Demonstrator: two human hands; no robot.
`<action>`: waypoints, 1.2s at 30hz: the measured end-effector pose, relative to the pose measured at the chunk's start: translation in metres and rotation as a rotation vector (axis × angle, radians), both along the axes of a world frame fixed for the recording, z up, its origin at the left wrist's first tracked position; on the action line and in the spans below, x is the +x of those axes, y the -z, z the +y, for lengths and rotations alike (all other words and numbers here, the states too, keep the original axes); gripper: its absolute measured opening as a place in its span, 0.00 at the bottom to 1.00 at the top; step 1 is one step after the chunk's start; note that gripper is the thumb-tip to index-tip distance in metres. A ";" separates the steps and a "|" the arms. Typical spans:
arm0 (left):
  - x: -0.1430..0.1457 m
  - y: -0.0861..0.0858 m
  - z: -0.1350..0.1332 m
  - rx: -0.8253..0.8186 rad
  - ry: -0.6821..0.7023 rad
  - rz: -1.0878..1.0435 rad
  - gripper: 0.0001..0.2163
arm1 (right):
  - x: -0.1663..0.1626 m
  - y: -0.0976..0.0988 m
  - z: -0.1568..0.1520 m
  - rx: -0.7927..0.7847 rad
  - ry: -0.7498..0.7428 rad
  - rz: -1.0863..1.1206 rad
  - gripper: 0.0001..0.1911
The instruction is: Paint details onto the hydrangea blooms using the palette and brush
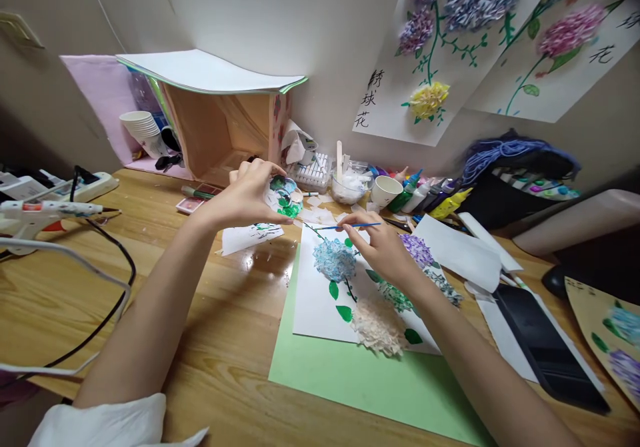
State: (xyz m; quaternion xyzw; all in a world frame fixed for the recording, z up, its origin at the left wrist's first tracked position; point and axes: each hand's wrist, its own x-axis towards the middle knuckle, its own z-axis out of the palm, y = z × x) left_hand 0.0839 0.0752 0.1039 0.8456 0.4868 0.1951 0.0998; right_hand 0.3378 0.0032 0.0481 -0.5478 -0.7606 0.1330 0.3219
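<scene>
My left hand (255, 194) is closed on the edge of a small round paint palette (285, 197) smeared with green, dark and pale paint, held tilted above the table. Between the fingers of my right hand (373, 240) is a thin blue paintbrush (350, 226), its tip over the upper left of a white sheet (315, 314). On that sheet are raised paper flowers: a light blue one (334, 260), a cream one (380, 327), a green one (395, 295) and a purple one (417, 250), with painted green leaves. My right hand and forearm hide part of the sheet.
A green sheet (340, 387) lies under the white one. Behind stand a paper cup (387, 190), a clear bowl (350, 184) and paint bottles (413, 190). A hot glue gun (45, 210) with cables lies left; a black phone (545, 340) lies right. A box (225, 120) stands against the wall.
</scene>
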 end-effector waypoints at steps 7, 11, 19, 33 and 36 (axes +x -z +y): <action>0.001 -0.001 -0.001 -0.007 -0.004 0.015 0.33 | 0.000 0.007 0.004 -0.041 -0.037 -0.050 0.13; 0.000 0.001 0.000 0.008 0.002 0.011 0.33 | 0.000 0.009 0.005 -0.036 -0.043 -0.044 0.13; -0.002 -0.003 -0.001 -0.014 0.005 0.038 0.34 | 0.000 0.009 0.005 -0.087 -0.020 -0.076 0.15; -0.001 -0.004 -0.003 0.006 0.003 0.038 0.33 | 0.004 0.009 0.006 -0.090 -0.007 -0.054 0.14; -0.001 -0.005 -0.003 -0.003 -0.002 0.037 0.34 | 0.002 0.009 0.006 -0.081 -0.033 -0.051 0.14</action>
